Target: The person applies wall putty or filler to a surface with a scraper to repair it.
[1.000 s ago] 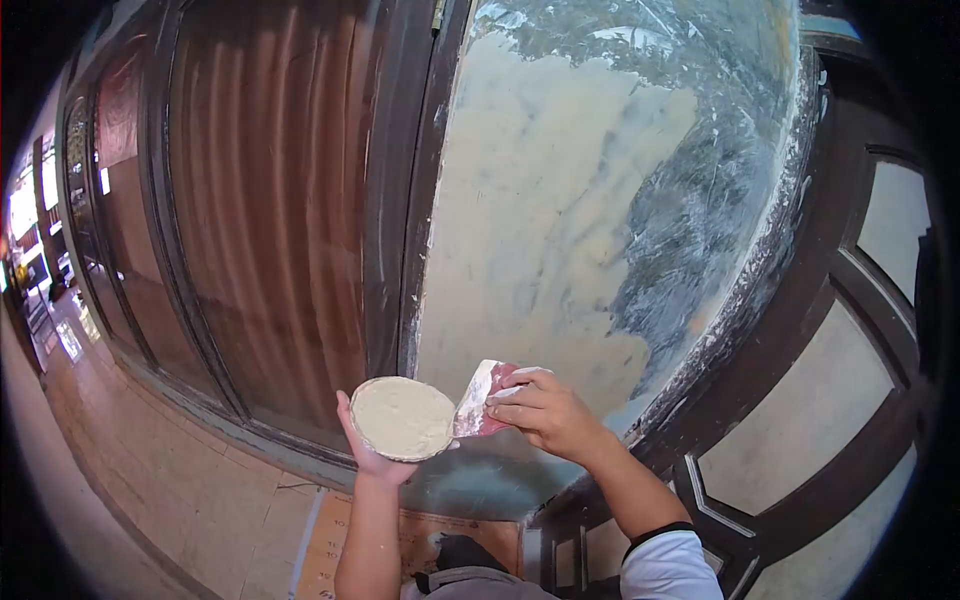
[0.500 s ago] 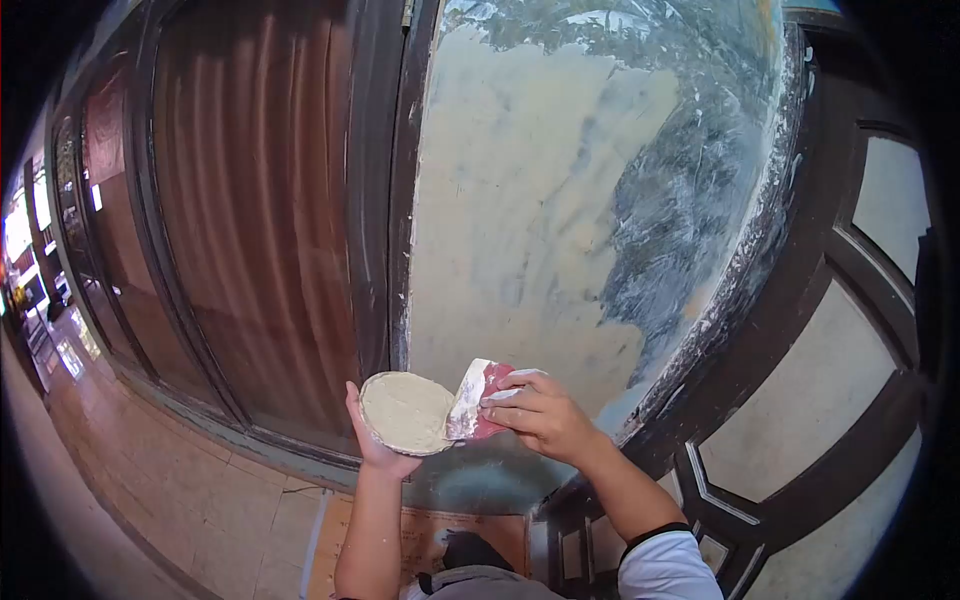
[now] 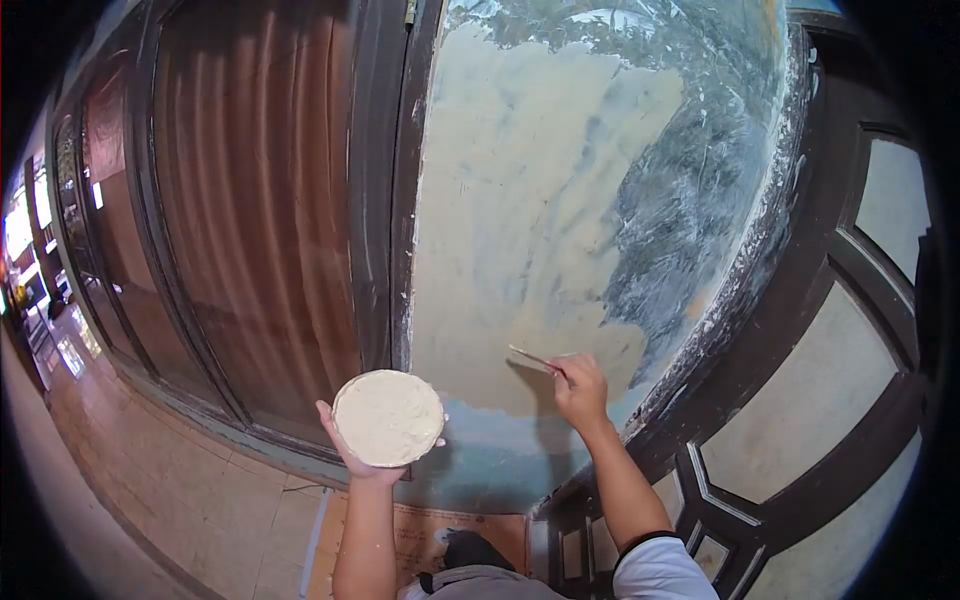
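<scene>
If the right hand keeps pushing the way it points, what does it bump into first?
The right hand points up and left with the scraper edge-on to the wall. The blade seems already at the pale putty coat, so that looks like the first thing met, though depth is hard to judge.

Both forearms rise from the bottom edge of the view, bare from the wrist down, the right one ending in a white sleeve with a dark cuff at about 5 o'clock. The left hand [image 3: 352, 455] sits palm up at about 7 o'clock from the centre of the view, fingers spread and curled upward in a cupping grip. The right hand [image 3: 580, 392], at about 5 o'clock from centre, is raised higher with the wrist bent back, knuckles toward the camera and fingers pinched closed
</scene>
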A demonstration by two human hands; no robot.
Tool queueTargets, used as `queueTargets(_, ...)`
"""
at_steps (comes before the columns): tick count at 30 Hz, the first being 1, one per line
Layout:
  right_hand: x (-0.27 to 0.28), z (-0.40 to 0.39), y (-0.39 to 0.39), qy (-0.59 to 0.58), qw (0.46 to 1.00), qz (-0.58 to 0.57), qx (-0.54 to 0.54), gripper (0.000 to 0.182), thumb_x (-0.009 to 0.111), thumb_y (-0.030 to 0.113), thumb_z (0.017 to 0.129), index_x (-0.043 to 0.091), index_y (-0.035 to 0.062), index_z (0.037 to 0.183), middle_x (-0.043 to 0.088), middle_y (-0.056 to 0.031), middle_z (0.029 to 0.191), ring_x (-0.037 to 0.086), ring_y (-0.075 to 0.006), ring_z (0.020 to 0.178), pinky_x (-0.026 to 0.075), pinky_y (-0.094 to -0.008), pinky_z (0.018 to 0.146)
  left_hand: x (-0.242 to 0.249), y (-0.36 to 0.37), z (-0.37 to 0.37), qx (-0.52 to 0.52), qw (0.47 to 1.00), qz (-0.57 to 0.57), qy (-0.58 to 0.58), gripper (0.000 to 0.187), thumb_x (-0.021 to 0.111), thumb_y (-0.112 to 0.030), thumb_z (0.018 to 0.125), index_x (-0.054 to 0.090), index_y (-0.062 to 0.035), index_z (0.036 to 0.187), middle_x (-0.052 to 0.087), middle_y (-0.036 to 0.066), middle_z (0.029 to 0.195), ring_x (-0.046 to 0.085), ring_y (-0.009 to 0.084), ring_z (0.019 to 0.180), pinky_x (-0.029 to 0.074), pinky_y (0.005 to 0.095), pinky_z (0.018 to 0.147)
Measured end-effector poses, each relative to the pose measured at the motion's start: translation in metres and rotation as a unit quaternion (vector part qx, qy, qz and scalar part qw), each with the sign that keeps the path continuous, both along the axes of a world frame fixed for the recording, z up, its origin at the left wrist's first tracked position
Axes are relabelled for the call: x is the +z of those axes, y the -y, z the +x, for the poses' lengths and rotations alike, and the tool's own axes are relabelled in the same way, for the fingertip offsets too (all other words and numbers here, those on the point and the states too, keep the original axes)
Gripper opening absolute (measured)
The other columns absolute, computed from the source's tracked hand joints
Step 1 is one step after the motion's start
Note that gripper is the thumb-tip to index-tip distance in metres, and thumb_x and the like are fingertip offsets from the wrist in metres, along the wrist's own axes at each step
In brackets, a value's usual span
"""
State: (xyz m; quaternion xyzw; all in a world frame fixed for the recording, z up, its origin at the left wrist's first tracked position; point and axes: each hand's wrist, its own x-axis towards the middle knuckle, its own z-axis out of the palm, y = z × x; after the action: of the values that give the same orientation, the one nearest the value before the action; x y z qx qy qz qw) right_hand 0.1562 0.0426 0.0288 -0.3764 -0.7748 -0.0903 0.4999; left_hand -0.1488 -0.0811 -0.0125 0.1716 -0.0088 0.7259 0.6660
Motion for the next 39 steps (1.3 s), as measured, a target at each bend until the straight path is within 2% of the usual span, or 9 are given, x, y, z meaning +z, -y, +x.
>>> queueTargets(4, -0.034, 0.000, -0.017, 0.031, 0.998, -0.054, -0.032, 0.011, 0.069, 0.005, 0.085, 0.075, 0.0077, 0.094, 0.073, -0.0095, 0.094, 0.066, -0.0335, 0.091, 0.054, -0.0447, 0.080, -0.001, 0.005, -0.007, 0.006, 1.000, 0.006, 0.015, 0.107, 0.032, -0.094, 0.084, 0.045, -0.0115, 0.151, 0.054, 0.031, 0.142, 0.059, 0.0647, 0.112, 0.059, 0.0710, 0.072)
queueTargets(12, -0.030, -0.005, -0.032, 0.001, 0.996, -0.069, -0.061, 0.010, 0.069, 0.015, 0.090, 0.076, 0.0114, 0.096, 0.071, -0.0097, 0.093, 0.065, -0.0361, 0.093, 0.053, -0.0477, 0.078, -0.005, 0.009, -0.014, -0.011, 0.998, 0.018, 0.052, 0.110, 0.034, -0.096, 0.081, 0.042, -0.0125, 0.153, 0.049, 0.031, 0.147, 0.053, 0.0675, 0.118, 0.055, 0.0781, 0.077)
queueTargets(14, -0.031, -0.005, -0.025, 0.026, 0.994, -0.092, -0.054, 0.010, 0.069, 0.017, 0.091, 0.074, 0.0108, 0.097, 0.071, -0.0099, 0.095, 0.064, -0.0367, 0.093, 0.053, -0.0478, 0.078, -0.006, 0.007, -0.014, 0.035, 0.996, -0.046, 0.069, 0.110, 0.034, -0.096, 0.081, 0.042, -0.0125, 0.153, 0.048, 0.032, 0.147, 0.053, 0.0669, 0.119, 0.055, 0.0791, 0.077)
queueTargets(18, -0.023, -0.009, -0.037, 0.002, 0.993, -0.078, -0.091, 0.010, 0.069, 0.016, 0.090, 0.074, 0.0102, 0.097, 0.071, -0.0096, 0.097, 0.064, -0.0367, 0.095, 0.053, -0.0479, 0.081, -0.003, 0.008, -0.016, -0.007, 0.998, -0.006, 0.061, 0.110, 0.034, -0.095, 0.081, 0.042, -0.0124, 0.153, 0.048, 0.032, 0.147, 0.054, 0.0653, 0.119, 0.055, 0.0790, 0.077)
queueTargets(20, -0.011, -0.009, -0.036, -0.005, 0.992, -0.077, -0.098, 0.010, 0.068, 0.016, 0.091, 0.074, 0.0101, 0.097, 0.071, -0.0098, 0.097, 0.064, -0.0365, 0.097, 0.053, -0.0480, 0.083, -0.003, 0.009, -0.015, 0.027, 0.999, 0.023, -0.013, 0.104, 0.035, -0.091, 0.086, 0.047, -0.0098, 0.149, 0.055, 0.028, 0.142, 0.062, 0.0592, 0.113, 0.059, 0.0726, 0.079)
queueTargets(24, -0.027, -0.011, -0.027, -0.003, 0.992, -0.101, -0.081, 0.011, 0.068, 0.018, 0.091, 0.074, 0.0110, 0.098, 0.071, -0.0102, 0.098, 0.064, -0.0363, 0.099, 0.053, -0.0482, 0.084, -0.001, 0.011, -0.015, 0.004, 0.998, 0.001, 0.065, 0.112, 0.032, -0.097, 0.081, 0.041, -0.0108, 0.153, 0.049, 0.032, 0.146, 0.057, 0.0643, 0.115, 0.056, 0.0769, 0.075)
queueTargets(28, -0.040, -0.013, -0.034, 0.043, 0.988, -0.125, -0.085, 0.012, 0.068, 0.018, 0.091, 0.074, 0.0109, 0.099, 0.071, -0.0108, 0.098, 0.064, -0.0368, 0.099, 0.053, -0.0485, 0.084, -0.013, 0.005, -0.020, 0.007, 1.000, 0.010, 0.027, 0.112, 0.032, -0.096, 0.081, 0.040, -0.0108, 0.153, 0.049, 0.032, 0.146, 0.057, 0.0631, 0.117, 0.057, 0.0769, 0.076)
queueTargets(33, 0.004, -0.008, -0.032, -0.051, 0.991, -0.087, -0.092, 0.009, 0.068, 0.016, 0.091, 0.072, 0.0092, 0.095, 0.071, -0.0110, 0.098, 0.063, -0.0377, 0.096, 0.051, -0.0473, 0.084, -0.006, 0.008, -0.018, 0.030, 0.998, -0.020, 0.044, 0.111, 0.033, -0.096, 0.081, 0.042, -0.0108, 0.152, 0.050, 0.032, 0.145, 0.057, 0.0629, 0.117, 0.057, 0.0771, 0.076)
queueTargets(39, -0.046, -0.016, -0.027, 0.001, 0.989, -0.121, -0.083, 0.011, 0.068, 0.017, 0.092, 0.075, 0.0104, 0.098, 0.071, -0.0106, 0.096, 0.064, -0.0366, 0.096, 0.052, -0.0486, 0.084, -0.019, 0.004, -0.021, 0.027, 1.000, 0.012, 0.005, 0.109, 0.031, -0.095, 0.083, 0.044, -0.0107, 0.151, 0.051, 0.030, 0.145, 0.058, 0.0595, 0.118, 0.057, 0.0750, 0.078)
